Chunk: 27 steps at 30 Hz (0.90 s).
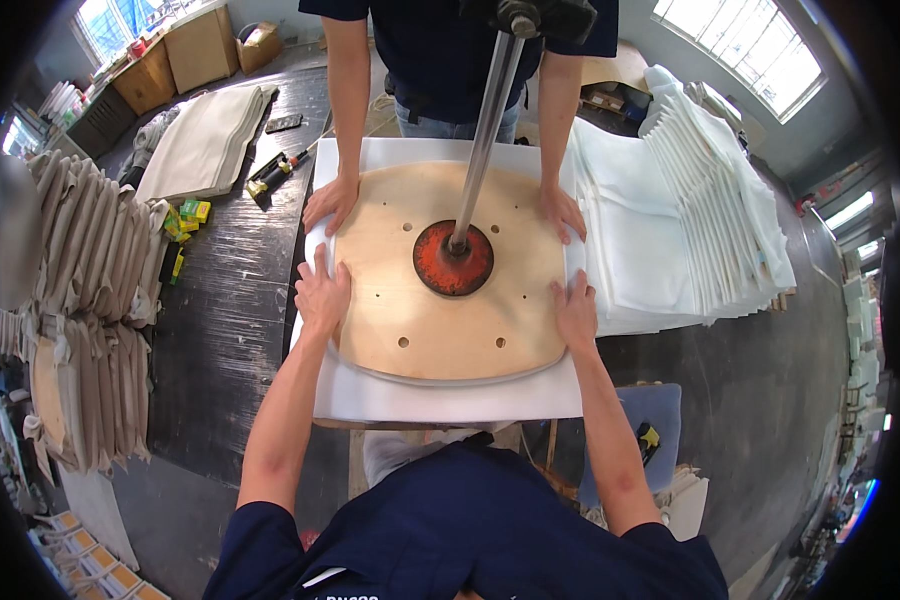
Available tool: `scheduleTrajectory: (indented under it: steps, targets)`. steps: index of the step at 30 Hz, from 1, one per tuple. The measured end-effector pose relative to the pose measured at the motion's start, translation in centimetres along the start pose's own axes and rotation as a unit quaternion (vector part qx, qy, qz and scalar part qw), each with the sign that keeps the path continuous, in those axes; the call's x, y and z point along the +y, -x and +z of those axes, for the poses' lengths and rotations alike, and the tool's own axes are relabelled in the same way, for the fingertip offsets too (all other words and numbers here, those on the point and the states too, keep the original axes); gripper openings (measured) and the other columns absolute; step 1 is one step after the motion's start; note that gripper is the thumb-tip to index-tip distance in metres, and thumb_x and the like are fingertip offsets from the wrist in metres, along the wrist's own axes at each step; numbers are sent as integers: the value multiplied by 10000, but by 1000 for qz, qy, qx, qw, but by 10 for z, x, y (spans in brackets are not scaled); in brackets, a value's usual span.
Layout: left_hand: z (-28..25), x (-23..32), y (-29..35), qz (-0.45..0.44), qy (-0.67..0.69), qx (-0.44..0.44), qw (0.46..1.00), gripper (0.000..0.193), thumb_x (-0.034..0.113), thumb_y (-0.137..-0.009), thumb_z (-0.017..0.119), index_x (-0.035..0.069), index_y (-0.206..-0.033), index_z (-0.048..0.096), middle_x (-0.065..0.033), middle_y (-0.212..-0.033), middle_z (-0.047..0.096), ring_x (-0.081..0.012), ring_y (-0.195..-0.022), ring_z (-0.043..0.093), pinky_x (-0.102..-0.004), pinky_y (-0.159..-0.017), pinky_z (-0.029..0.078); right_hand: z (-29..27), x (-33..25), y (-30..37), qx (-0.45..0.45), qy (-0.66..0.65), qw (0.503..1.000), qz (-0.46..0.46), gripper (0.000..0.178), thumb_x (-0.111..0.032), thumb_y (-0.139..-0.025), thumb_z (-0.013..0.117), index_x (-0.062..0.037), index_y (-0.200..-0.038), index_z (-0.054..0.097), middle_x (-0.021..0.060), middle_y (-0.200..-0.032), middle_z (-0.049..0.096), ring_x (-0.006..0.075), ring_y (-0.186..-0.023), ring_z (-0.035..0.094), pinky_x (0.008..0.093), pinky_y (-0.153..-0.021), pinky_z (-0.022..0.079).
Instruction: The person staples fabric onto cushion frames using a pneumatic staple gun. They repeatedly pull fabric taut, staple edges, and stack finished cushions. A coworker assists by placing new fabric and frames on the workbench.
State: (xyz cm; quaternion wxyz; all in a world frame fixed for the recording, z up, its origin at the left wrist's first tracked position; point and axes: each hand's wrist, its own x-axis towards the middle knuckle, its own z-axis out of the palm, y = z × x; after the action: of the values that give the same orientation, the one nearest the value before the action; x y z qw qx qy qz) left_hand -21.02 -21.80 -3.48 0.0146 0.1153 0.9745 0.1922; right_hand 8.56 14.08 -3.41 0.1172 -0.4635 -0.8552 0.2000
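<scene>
Left hand (322, 292) flat, fingers spread, pressing on the left edge of the plywood board (450, 275), grasping nothing, palm half on the white foam sheet (440, 395) underneath. Right hand (575, 308) likewise open and flat on the board's right edge, fingers pointing away from the body, nothing clenched. Board lying flat on the foam sheet, rounded corners, several small drilled holes, foam showing all round it, widest strip on the near side of the board. Red round press pad (454, 258) sitting dead centre on the board, touching it, with a shiny steel rod (485, 130) rising tilted from the pad toward the far side. Across the board, a co-worker's two hands: one (330, 203) on the far-left corner of the board, other (562, 212) on the far-right corner, both flat, palms down. Right of the board, just beside the foam, a fanned stack of white foam sheets (690, 230). Left of the board, dark tabletop (225, 300) with a hand tool (268, 178) and small yellow-green boxes (188, 215); further left, piles of beige fabric covers (90, 280); far-left of the board, a folded beige pile (208, 140). Near-right of the board, a blue stool seat (652, 420).
</scene>
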Motion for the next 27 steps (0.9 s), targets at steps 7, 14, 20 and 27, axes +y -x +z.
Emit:
scheduleTrajectory:
  steps: [7,14,20,27]
  targets:
    - [-4,6,2,7,-11,-6,1000,659,474,-1043,565,259,-1632,363,-295,-1370,526,-554,-1093,653,-651,-904,547,6,-6,2,21,23,1000,3,769,-466,-1026,682,-59,-1597,367,284,-1364,578,509,-1209,616,604,-980,515]
    - [10,1,3,38,-70,44,996,639,436,-1024,609,270,-1611,420,-247,-1378,524,-474,-1060,655,-596,-830,575,13,-4,3,32,54,998,-2,754,-449,-1007,705,-115,-1601,382,254,-1370,580,485,-1246,594,617,-988,498]
    - [18,-4,6,49,-105,63,991,598,401,-1022,623,260,-1581,461,-256,-1452,490,-453,-1094,632,-575,-825,571,18,-20,6,37,116,993,-5,726,-410,-985,737,-167,-1591,419,245,-1464,537,453,-1298,547,611,-1014,458]
    - [29,4,13,91,-120,88,985,638,392,-984,670,202,-1566,491,-284,-1539,452,-469,-1277,532,-629,-1066,432,37,-23,23,97,171,975,-101,649,-384,-953,751,-160,-1521,531,254,-1541,482,458,-1371,480,616,-1096,387]
